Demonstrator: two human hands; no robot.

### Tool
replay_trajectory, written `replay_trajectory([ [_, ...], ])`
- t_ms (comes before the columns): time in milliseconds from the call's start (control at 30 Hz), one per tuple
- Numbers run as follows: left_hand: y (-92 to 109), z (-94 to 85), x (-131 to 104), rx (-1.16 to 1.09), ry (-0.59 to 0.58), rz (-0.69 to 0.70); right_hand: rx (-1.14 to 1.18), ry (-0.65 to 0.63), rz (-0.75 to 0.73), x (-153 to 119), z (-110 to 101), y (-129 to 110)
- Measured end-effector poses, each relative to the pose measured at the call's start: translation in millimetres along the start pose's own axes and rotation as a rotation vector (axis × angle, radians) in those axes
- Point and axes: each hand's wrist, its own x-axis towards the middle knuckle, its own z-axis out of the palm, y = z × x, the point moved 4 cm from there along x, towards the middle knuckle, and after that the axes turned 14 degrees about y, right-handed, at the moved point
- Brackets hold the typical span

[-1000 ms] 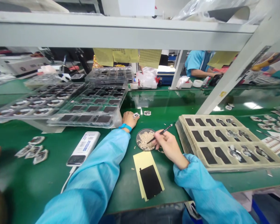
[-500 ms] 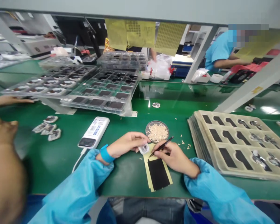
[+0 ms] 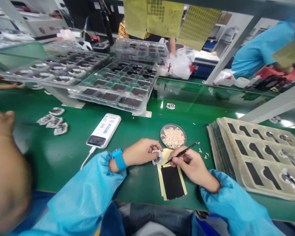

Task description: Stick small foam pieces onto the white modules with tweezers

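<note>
My left hand (image 3: 145,152) is closed on a small white plastic part (image 3: 157,157) with a dark middle, held at the left edge of a yellow backing sheet (image 3: 163,193). A black adhesive sheet (image 3: 172,182) covers most of that backing. In my right hand (image 3: 186,161) is a pair of black tweezers (image 3: 184,151), gripped like a pen. Their tips point down at the top left of the black sheet; whether they pinch anything is too small to tell. Just beyond my hands lies a round mesh dish (image 3: 173,136) of small beige pieces.
A white power bank (image 3: 104,131) with a cable lies left. Several white parts (image 3: 54,122) sit near a co-worker's arm (image 3: 9,167). Clear trays (image 3: 118,87) stand on a raised stand behind. Stacked cream trays (image 3: 265,157) flank my right arm. Another person (image 3: 263,49) works across the bench.
The camera view has shifted, so the bench appears moved. My left hand has turned the white part to lie flatter, lower beside the sheet. The tweezers stay in my right hand near the black sheet's top.
</note>
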Motion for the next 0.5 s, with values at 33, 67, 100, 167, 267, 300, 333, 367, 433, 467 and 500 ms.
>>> replay_trajectory([
  [33,0,0.0,0,0.003,0.002,0.001,0.027,0.038,-0.018,1,0,-1],
  [67,0,0.1,0,0.006,0.001,0.004,0.031,0.076,-0.058,2,1,-3],
  [100,-1,0.3,0,0.008,-0.001,0.007,0.011,0.106,-0.118,2,2,-6],
  [167,-2,0.5,1,0.008,0.0,0.009,-0.06,0.124,-0.256,3,4,-11],
  [267,-3,0.5,1,0.016,0.005,0.007,-0.124,0.083,-0.378,2,7,-17],
  [300,-2,0.5,1,0.023,0.006,0.008,-0.141,0.062,-0.373,2,7,-16],
  [333,-2,0.5,1,0.031,0.007,0.012,-0.159,0.042,-0.349,2,6,-15],
  [367,-1,0.3,1,0.039,0.011,0.016,-0.178,0.023,-0.31,2,5,-13],
  [433,0,-0.2,0,0.052,0.021,0.019,-0.205,-0.002,-0.219,3,3,-7],
  [467,0,-0.5,0,0.058,0.027,0.019,-0.211,-0.005,-0.184,3,2,-5],
  [500,0,-0.8,0,0.063,0.031,0.018,-0.216,-0.005,-0.161,4,1,-3],
])
